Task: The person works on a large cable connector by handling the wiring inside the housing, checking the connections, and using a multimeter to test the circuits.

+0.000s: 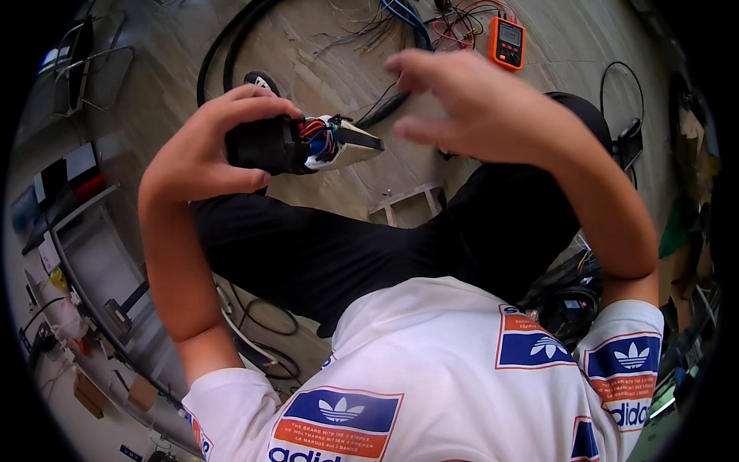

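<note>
My left hand is closed around the black round end of a cable connector, with the thumb below and the fingers over the top. The connector's white casing is open on the right side. Red, blue and other coloured wires show inside it. My right hand hovers to the right of the connector, apart from it and slightly blurred. Its thumb and fingers are spread, with nothing visible between them. A thick black cable runs behind the connector; whether the two join is hidden.
An orange multimeter with leads lies on the tiled floor at the far right. Blue cable and loose thin wires lie at the far middle. On the left stands a grey metal frame. A black bag is beside my right elbow.
</note>
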The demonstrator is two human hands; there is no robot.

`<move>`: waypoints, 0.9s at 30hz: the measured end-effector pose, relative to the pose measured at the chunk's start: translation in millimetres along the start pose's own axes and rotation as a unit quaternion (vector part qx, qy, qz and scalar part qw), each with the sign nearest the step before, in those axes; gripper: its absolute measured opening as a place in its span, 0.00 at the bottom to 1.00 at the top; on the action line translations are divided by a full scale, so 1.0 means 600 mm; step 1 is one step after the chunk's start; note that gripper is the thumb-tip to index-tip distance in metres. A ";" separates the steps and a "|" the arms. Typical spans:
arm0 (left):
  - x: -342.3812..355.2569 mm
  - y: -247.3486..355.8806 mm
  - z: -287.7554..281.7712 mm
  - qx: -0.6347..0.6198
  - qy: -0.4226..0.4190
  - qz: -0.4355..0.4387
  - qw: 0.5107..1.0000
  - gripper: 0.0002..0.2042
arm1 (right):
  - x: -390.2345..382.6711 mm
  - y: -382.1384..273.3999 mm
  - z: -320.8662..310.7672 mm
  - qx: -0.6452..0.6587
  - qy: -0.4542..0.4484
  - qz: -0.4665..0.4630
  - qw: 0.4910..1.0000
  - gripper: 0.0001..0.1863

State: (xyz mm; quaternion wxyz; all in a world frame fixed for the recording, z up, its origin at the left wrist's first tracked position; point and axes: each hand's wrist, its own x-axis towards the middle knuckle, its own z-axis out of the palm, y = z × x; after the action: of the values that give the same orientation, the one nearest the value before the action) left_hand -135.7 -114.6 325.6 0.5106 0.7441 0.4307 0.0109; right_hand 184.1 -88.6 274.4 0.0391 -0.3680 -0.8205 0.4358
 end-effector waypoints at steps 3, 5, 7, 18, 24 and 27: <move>-0.016 0.013 -0.020 0.007 0.008 0.018 1.000 0.34 | 0.033 -0.030 0.054 -0.004 -0.146 0.092 0.985 0.37; -0.026 0.023 -0.026 0.031 0.012 0.041 0.999 0.34 | 0.052 -0.008 0.110 -0.007 -0.135 0.064 0.989 0.40; -0.033 0.037 -0.035 0.035 0.003 0.069 0.997 0.35 | 0.062 0.006 0.140 0.034 -0.135 0.045 0.989 0.40; -0.108 0.146 -0.119 -0.060 -0.030 0.051 0.996 0.35 | 0.060 -0.020 0.135 0.254 -0.189 -0.025 0.948 0.23; -0.118 0.114 -0.100 -0.277 -0.024 0.007 0.960 0.34 | -0.002 -0.031 0.103 0.295 -0.123 0.014 0.947 0.29; -0.105 0.090 -0.083 -0.235 -0.027 0.022 0.971 0.28 | -0.024 -0.014 0.113 0.262 -0.108 -0.003 0.959 0.29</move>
State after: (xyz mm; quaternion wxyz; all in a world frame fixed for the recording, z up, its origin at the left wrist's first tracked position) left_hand -164.2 -124.2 417.8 0.6821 0.6125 0.3860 0.1026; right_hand 163.7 -147.0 242.2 0.0466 -0.2925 -0.6779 0.6729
